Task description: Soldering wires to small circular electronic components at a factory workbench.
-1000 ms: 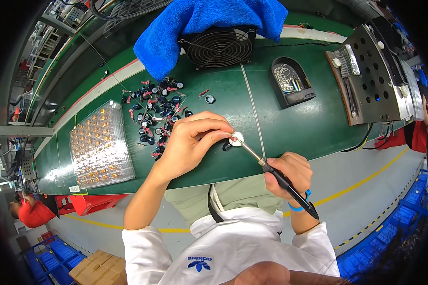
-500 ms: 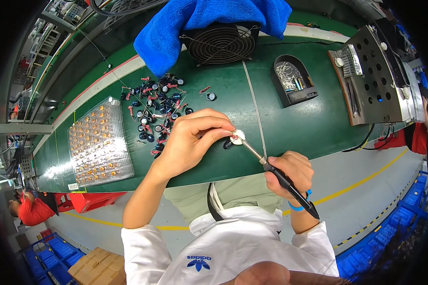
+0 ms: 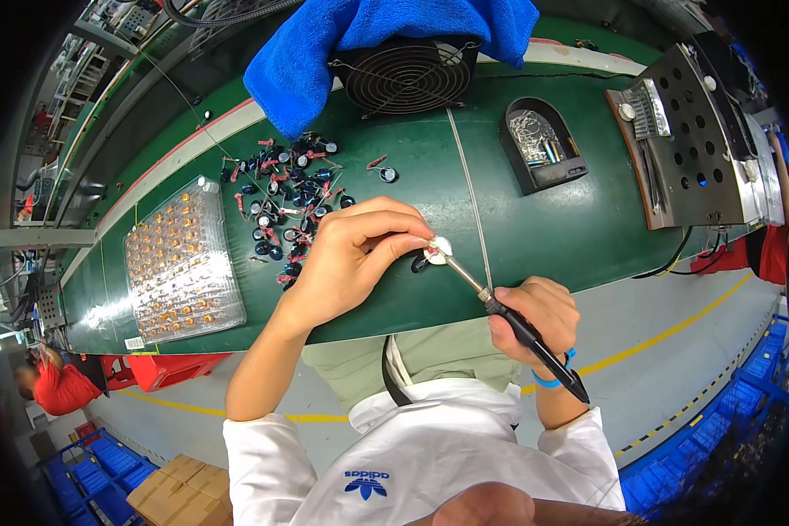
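My right hand [image 3: 539, 323] is wrapped round the black handle of a soldering iron [image 3: 519, 331]. Its metal tip reaches up and left to a small round white part [image 3: 438, 251]. My left hand [image 3: 359, 254] is closed in a pinch at that part's left edge, where a bit of red shows between the fingertips. A small dark piece [image 3: 419, 264] sits just below the white part. What exactly the fingertips grip is partly hidden. Beyond my left hand lies a loose heap of small dark round components [image 3: 298, 180] with red and silvery leads.
A clear plastic tray [image 3: 184, 263] with orange-centred pieces lies at the left. At the back stands a black fan [image 3: 408, 77] under a blue towel [image 3: 294, 79]. A black bin [image 3: 535, 145] of small metal parts is right of centre. A perforated metal box [image 3: 688, 145] stands far right.
Almost nothing differs. Both hands stay in place, with the soldering iron's tip still at the white part; the whole view has shifted very slightly.
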The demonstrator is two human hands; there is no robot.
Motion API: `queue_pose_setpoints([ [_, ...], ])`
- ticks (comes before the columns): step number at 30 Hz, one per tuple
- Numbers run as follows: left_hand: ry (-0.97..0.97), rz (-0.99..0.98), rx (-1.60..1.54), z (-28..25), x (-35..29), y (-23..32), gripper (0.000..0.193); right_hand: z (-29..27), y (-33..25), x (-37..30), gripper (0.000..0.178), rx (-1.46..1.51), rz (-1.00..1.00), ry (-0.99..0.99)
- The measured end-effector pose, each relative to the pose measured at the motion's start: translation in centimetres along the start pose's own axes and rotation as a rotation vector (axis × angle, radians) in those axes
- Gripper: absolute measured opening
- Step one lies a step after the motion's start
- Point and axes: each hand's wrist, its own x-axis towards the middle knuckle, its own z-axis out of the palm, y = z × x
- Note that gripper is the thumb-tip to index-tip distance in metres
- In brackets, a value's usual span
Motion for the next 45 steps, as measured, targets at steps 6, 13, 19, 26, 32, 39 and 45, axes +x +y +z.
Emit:
queue_pose_setpoints([
  [6, 0.007, -0.018, -0.006, -0.05, -0.12, -0.10, 0.011, -0.06, 0.04, 0.06, 0.028, 0.002, -0.003, -0.012],
  [13, 0.001, -0.051, -0.069, 0.06, -0.17, -0.14, 0.012, 0.13, 0.18, -0.12, 0.028, 0.001, -0.013, -0.001],
  [19, -0.001, -0.065, -0.086, 0.05, -0.23, -0.07, 0.012, 0.06, 0.29, -0.13, 0.027, 0.012, -0.033, 0.002],
  [26, 0.008, -0.066, -0.095, 0.15, -0.28, -0.04, 0.011, -0.12, 0.40, -0.14, 0.027, 0.030, -0.057, -0.023],
  [32, 0.010, -0.036, -0.079, 0.05, -0.25, -0.18, 0.011, -0.05, 0.41, -0.13, 0.033, 0.043, -0.063, -0.032],
  [39, -0.019, -0.068, -0.083, -0.12, -0.17, 0.32, 0.014, 0.00, 0.75, -0.41, 0.028, 0.017, -0.089, -0.006],
  [45, -0.021, -0.059, -0.090, -0.19, -0.16, 0.26, 0.014, -0.08, 0.54, -0.28, 0.031, 0.048, -0.063, -0.030],
])
